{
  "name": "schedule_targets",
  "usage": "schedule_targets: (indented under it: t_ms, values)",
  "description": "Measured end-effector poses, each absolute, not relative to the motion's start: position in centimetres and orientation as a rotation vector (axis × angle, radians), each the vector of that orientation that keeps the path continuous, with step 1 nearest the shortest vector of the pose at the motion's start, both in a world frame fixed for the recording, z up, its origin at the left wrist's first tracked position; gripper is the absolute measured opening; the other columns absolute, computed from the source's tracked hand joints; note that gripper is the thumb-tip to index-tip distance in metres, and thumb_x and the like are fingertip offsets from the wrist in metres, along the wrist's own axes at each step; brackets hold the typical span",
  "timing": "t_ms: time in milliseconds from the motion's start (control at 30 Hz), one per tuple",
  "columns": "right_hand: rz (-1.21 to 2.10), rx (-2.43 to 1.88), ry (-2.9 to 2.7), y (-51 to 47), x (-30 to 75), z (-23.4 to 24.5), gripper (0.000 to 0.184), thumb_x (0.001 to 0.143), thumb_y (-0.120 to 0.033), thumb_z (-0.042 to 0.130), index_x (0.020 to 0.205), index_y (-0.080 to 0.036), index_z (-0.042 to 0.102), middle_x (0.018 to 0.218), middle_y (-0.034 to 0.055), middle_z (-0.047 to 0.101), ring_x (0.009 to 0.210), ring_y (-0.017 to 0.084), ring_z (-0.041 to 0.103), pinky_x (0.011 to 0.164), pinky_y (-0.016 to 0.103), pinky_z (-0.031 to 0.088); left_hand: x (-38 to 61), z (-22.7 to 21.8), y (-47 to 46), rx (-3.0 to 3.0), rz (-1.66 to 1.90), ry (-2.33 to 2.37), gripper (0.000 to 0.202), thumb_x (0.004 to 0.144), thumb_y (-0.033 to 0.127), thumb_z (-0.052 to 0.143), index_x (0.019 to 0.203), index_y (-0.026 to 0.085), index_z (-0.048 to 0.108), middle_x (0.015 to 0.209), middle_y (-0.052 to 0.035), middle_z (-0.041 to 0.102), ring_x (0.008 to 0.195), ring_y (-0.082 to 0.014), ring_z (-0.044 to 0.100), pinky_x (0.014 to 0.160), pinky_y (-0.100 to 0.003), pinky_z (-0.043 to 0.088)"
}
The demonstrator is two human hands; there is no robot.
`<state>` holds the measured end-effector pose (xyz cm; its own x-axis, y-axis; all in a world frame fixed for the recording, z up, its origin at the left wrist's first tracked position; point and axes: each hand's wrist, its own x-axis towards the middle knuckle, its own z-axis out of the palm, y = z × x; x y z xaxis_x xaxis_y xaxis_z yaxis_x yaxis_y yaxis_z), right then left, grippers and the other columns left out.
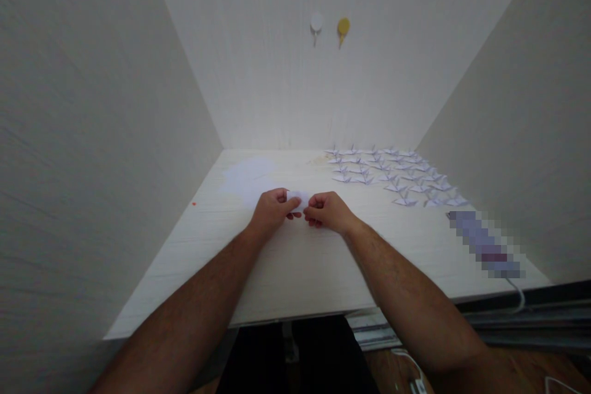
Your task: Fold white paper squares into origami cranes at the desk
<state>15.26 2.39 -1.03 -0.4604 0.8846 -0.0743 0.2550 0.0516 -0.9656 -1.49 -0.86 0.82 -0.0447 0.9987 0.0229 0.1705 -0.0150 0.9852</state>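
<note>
Above the middle of the white table, my left hand [279, 204] and my right hand [325, 208] meet at a small piece of white paper [296, 197]. The left fingers are closed around the paper's left part, thumb on top. On its right edge the right thumb and fingertips pinch. Much of the paper is hidden by the fingers, so its folds cannot be made out. Loose white paper sheets [252, 172] lie just behind my left hand. Rows of several folded white paper cranes [388, 177] stand on the table beyond my right hand.
The table [295, 277] is bounded by walls at the left, back and right. A pixelated oblong item [482, 243] with a white cable lies at the right edge. Two hooks, one white [316, 22], one yellow [343, 27], are on the back wall. An orange speck [194, 204] is at left.
</note>
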Motion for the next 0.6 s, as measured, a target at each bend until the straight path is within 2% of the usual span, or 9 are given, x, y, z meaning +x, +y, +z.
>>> schedule_targets:
  t_ms: [433,600]
  values:
    - [1.444,-1.093,-1.780,2.13,15.50,-0.54,0.013,0.068,-0.022,0.064,0.063,-0.017,0.054,0.054,-0.0013,0.061,0.045,0.008,0.053,0.042,0.019,0.040,-1.59,0.48,-0.74,1.234,1.175,1.253,0.025,0.067,0.034,0.071,0.074,0.013,0.060,0.061,-0.0035,0.065,0.052,-0.0154,0.063,0.050,-0.025,0.046]
    - [1.283,-1.083,-1.840,2.07,15.40,-0.44,0.020,0.074,-0.033,0.061,0.064,-0.017,0.054,0.051,-0.0044,0.053,0.043,0.006,0.043,0.042,0.019,0.031,-1.66,0.72,-0.86,1.320,1.169,1.246,0.025,0.069,0.036,0.070,0.073,0.014,0.060,0.063,-0.0021,0.065,0.056,-0.0122,0.059,0.053,-0.024,0.046]
